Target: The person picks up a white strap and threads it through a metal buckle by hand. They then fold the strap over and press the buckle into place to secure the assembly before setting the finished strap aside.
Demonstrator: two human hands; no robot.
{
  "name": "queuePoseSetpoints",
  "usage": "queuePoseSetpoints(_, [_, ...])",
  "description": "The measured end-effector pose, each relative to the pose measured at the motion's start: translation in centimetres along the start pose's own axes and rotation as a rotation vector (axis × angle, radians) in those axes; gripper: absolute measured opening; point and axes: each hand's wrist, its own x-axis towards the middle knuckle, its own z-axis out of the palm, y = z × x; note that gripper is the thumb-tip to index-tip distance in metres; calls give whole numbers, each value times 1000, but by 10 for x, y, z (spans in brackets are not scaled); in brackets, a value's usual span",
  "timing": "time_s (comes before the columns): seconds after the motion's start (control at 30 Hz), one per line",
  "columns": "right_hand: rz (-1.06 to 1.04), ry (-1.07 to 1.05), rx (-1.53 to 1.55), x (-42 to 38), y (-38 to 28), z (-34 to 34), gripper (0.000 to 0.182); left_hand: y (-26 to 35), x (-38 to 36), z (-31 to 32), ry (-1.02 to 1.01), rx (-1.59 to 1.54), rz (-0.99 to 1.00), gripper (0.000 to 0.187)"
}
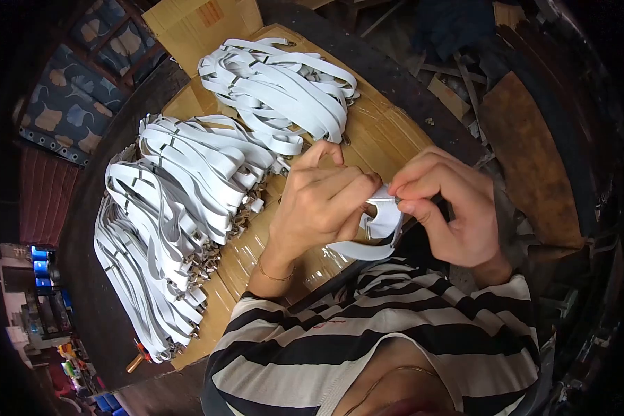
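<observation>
A white strap (383, 220) hangs in a loop between my two hands, close to my chest. My left hand (324, 197) is closed on the strap, its fingers curled and the thumb side toward the right hand. Thumb and forefinger of my right hand (454, 206) pinch a small dark piece at the strap's edge; it looks like metal, but most of it is hidden by the fingertips. Beyond my hands lies a heap of white straps (277, 90), and to the left are bundles of white straps (166, 201) with metal clips along their near ends.
Flattened cardboard (395, 132) covers part of the dark table (83, 291). A tool with a wooden handle (137, 362) lies at the table's left front edge. A brown sheet (530, 159) lies on the right, and a patterned curtain (69, 97) hangs at the left.
</observation>
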Motion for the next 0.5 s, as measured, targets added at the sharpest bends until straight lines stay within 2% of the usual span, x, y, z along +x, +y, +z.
queuePoseSetpoints(0.13, [-101,7,-90,0,7,8,8,2,-2,2,-27,6,-27,21])
queuePoseSetpoints(0.2, [73,171,166,-3,17,17,7,1,1,8,56,39,-21,19])
queuePoseSetpoints(0.23, [156,181,348,-4,23,18,4,1,1,8,52,40,-16,19])
queuePoseSetpoints(0.27, [156,188,350,-5,26,18,4,2,1,8,42,45,-25,18])
queuePoseSetpoints(0.33, [235,171,711,-2,31,17,3,-1,2,6,33,51,-28,17])
queuePoseSetpoints(0.37, [196,96,738,-4,36,12,8,-3,1,5,46,21,-36,17])
queuePoseSetpoints(0.5, [213,105,656,-4,26,11,7,-3,1,2,46,15,-53,19])
